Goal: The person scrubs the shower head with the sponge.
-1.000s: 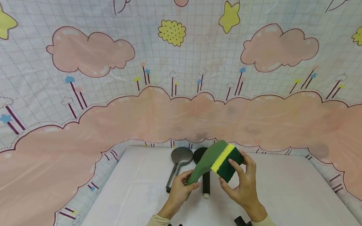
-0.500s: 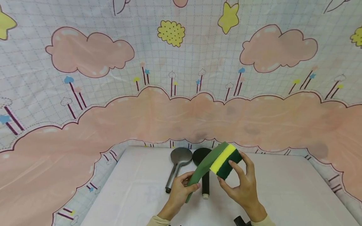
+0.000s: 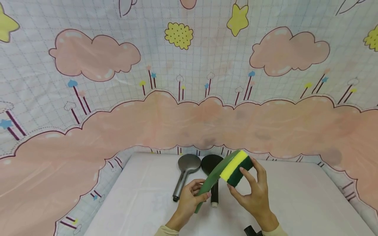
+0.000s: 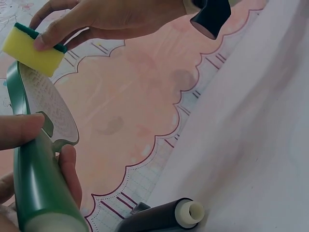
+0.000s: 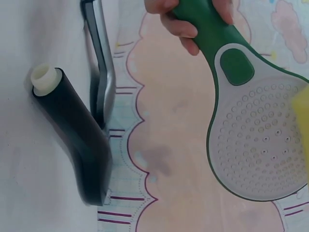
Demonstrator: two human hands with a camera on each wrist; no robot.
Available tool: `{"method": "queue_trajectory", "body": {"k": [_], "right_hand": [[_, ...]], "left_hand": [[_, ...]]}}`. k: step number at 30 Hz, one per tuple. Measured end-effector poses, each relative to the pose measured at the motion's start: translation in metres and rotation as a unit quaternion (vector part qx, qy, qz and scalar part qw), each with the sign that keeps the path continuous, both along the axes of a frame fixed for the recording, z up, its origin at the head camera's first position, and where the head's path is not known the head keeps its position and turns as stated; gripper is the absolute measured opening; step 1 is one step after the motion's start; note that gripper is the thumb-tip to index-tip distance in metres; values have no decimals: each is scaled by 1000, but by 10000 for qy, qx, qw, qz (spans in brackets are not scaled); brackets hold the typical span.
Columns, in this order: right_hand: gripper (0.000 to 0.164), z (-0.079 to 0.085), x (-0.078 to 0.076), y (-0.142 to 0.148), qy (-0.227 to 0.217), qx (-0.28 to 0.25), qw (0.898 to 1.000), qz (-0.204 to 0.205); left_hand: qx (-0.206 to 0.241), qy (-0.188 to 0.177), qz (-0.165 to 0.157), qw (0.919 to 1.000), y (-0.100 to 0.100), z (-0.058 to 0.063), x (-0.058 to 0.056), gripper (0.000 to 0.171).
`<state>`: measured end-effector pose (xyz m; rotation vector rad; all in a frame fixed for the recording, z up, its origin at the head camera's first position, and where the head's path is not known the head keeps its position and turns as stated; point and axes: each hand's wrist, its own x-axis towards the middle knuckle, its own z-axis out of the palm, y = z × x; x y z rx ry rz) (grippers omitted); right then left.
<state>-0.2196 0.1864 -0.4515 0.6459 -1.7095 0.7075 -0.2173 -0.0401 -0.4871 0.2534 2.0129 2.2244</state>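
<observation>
My left hand [image 3: 189, 201] grips the handle of a green shower head [image 3: 215, 173], raised above the table and seen nearly edge-on in the head view. In the right wrist view its pale spray face [image 5: 258, 140] shows many small nozzles and a green oval button [image 5: 237, 66]. Thumb and fingers of my right hand [image 3: 255, 195] pinch a yellow sponge [image 3: 236, 167] with a dark green scouring side. The sponge's yellow side lies at the shower head's far rim, as the left wrist view also shows.
On the white table [image 3: 138, 196] behind the hands lie a grey shower head [image 3: 189, 163] and a black shower head [image 3: 215, 195], the latter partly hidden by the green one. A patterned cloth [image 3: 177, 124] hangs behind the table.
The green shower head has turned in the left hand, so its head looks narrower now. The sponge has tilted slightly, showing more yellow. Both hands stay in nearly the same place.
</observation>
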Motion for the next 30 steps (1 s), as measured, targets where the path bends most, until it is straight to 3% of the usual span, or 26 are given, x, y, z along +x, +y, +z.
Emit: {"method": "queue_trajectory", "body": {"k": [8, 14, 19, 30], "right_hand": [[62, -4, -2, 3, -92, -154, 9997, -162], [64, -6, -6, 7, -230, -189, 9991, -292], [64, -6, -7, 5, -257, -148, 9993, -217], [58, -8, -5, -5, -13, 91, 10000, 33]], "left_hand": [[302, -98, -111, 9994, 1, -1, 2, 48], [646, -127, -552, 9963, 2, -2, 1, 46], [788, -167, -838, 9932, 4, -3, 3, 46], [790, -374, -991, 9912, 8, -3, 7, 43]]}}
